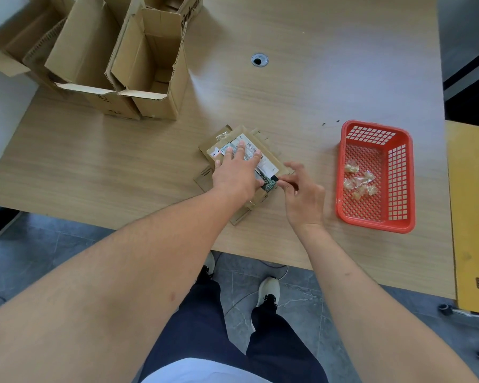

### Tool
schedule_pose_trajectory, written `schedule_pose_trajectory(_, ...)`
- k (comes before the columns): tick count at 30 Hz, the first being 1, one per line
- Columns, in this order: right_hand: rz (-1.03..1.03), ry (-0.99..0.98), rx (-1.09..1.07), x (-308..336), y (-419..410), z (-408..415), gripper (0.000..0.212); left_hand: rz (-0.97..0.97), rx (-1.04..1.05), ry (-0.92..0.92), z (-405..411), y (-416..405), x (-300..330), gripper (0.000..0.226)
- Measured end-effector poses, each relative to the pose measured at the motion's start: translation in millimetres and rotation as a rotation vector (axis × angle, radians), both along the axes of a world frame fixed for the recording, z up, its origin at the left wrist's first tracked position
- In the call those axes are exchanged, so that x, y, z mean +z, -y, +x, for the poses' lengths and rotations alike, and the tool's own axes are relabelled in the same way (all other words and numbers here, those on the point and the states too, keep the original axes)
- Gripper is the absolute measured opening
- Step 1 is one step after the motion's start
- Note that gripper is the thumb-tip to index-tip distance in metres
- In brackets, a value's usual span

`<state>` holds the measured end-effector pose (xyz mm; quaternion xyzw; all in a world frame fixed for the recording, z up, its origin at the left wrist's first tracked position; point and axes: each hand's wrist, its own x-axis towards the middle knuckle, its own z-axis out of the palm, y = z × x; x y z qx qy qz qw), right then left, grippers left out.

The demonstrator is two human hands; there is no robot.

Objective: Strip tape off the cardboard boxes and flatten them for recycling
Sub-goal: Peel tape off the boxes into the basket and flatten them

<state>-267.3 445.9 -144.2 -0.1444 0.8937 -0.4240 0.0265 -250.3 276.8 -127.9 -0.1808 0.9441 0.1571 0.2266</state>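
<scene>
A small flattened cardboard box [275, 158] with a white shipping label lies on the wooden table [122, 167], near the front edge. My left hand [237, 174] presses flat on top of it, fingers spread over the label. My right hand [302, 190] is at the box's right side, thumb and fingers pinching the end of a tape strip [271, 185] at the box's near right edge. Several open, upright cardboard boxes [147, 64] stand at the back left of the table.
A red plastic mesh basket [398, 217] with several crumpled clear tape bits [358, 181] sits to the right of my hands. A cable grommet hole [259, 60] is in the table's middle back. A yellow-brown flat box [470, 217] lies at the far right. My legs and shoes are below the table edge.
</scene>
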Motion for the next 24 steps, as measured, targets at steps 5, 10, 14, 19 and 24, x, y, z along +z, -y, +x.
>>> schedule_pose_trajectory(5,0.011,0.047,0.099,-7,6,-7,0.021,-0.019,-0.020,0.009,0,-1,0,0.079)
schedule_pose_trajectory(10,0.037,0.129,0.101,-8,12,-7,0.026,-0.017,-0.023,0.009,1,1,0,0.079)
schedule_pose_trajectory(14,0.109,0.035,0.089,-2,14,-6,0.014,-0.013,-0.023,0.001,1,1,0,0.080)
schedule_pose_trajectory(19,0.046,0.316,-0.040,4,18,-7,0.011,-0.032,-0.032,-0.007,2,1,-1,0.080)
schedule_pose_trajectory(24,-0.083,0.499,-0.200,3,13,-7,0.018,-0.031,-0.031,-0.003,2,0,-1,0.080)
